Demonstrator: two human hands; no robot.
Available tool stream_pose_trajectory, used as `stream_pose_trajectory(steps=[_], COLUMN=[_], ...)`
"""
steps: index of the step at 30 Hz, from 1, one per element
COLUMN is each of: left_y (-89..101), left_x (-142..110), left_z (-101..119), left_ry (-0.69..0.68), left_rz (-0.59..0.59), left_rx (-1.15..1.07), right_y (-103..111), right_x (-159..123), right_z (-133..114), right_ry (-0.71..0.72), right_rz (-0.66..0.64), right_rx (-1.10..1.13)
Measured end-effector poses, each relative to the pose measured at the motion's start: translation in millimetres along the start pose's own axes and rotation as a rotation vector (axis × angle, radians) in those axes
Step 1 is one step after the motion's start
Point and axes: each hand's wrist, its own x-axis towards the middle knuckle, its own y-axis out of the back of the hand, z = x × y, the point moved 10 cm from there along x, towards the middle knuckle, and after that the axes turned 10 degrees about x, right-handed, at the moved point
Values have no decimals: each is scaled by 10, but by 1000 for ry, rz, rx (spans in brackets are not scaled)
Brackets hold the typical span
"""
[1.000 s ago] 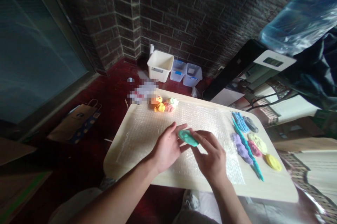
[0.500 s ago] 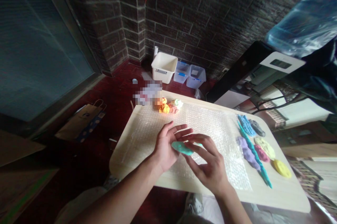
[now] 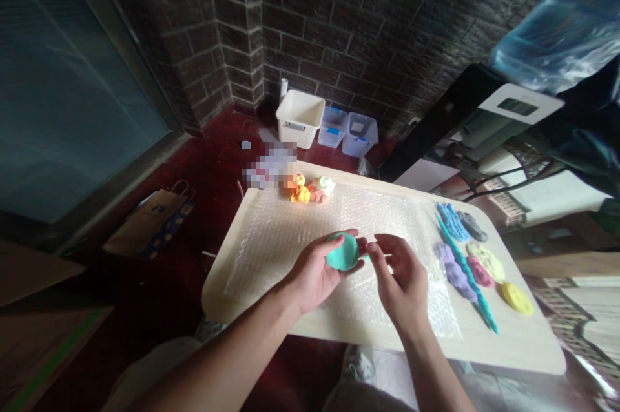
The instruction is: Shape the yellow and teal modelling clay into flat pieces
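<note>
Holds a flat green disc [image 3: 343, 252] in the left grip [image 3: 317, 278], thumb over one edge and fingers spread beneath, likely to support soft, clay-like stuff without creasing it. Has the right grip [image 3: 403, 273] just beside, thumb and fingertips drawn together next to a small green bit [image 3: 367, 257]; cannot tell pinching from mere nearness. Poises both grips and the disc above the bubble wrap [image 3: 285, 231], perhaps for a good look at the round face.

Right of the bubble wrap, on the pale bench [image 3: 523, 347]: a blue bundle [image 3: 453, 221], a grey lump [image 3: 472, 226], a long teal rope [image 3: 465, 273], a purple lump [image 3: 451, 270], a pink lump [image 3: 480, 273], a cream lump [image 3: 487, 261] and a yellow disc [image 3: 516, 298], probably sorted by colour against mixing. At the far edge of the bubble wrap: orange-yellow lumps [image 3: 301, 194], a salmon lump [image 3: 317, 196] and a pale lump [image 3: 323, 186], huddled close.

Beyond the bubble wrap, on the dark red floor [image 3: 213, 154]: a cream basket [image 3: 300, 118] and two clear bins [image 3: 360, 137], before a dark brick wall [image 3: 329, 31]. Well left of the bubble wrap: a paper bag [image 3: 145, 221]. Far right of it: a black-and-white appliance [image 3: 520, 104].
</note>
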Motion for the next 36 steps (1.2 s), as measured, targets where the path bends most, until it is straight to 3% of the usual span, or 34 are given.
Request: stream_pose_trajectory(steps=[3, 4, 6, 8, 10, 14, 18, 20, 24, 26, 30, 31, 33, 36], left_y=[-40, -53, -74, -81, -60, 48, 197, 150, 16, 18, 93, 131, 216, 330], left_x=[-20, -34, -63, -80, -77, -37, -54, -62, -75, -57, -8, 1, 15, 26], left_z=[-14, -21, -35, -45, -53, 2, 77, 21, -20, 37, 140, 170, 238, 306], left_ry=[59, 80, 111, 125, 119, 21, -37, 46, 146, 107, 55, 42, 10, -27], left_rz=[-12, -12, -7, -5, 6, 73, 217, 180, 63, 52, 86, 113, 175, 260], left_rx=[-60, -90, -137, -133, -78, 52, 22, -70, -141, -122, -104, -102, -102, -105], right_y=[60, -26, -334, -595, -649, -501, -411, -420, -494, -338, 307, 371, 327, 150], right_x=[-76, -121, -230, -325, -316, -183, -182, -238, -308, -191, 180, 232, 282, 242], right_z=[-352, -455, -531, -456, -344, -255, -462, -584, -676, -592, -44, 129, 408, 538], right_ry=[238, 329, 458, 489, 433, 300, 444, 549, 596, 502, 185, 112, 31, 49], right_rz=[79, 31, -188, -393, -445, -405, -316, -278, -429, -395, -2, 9, -100, -274], right_rx=[-152, -211, -299, -359, -355, -247, -239, -267, -202, -151, -248, -268, -333, -357])
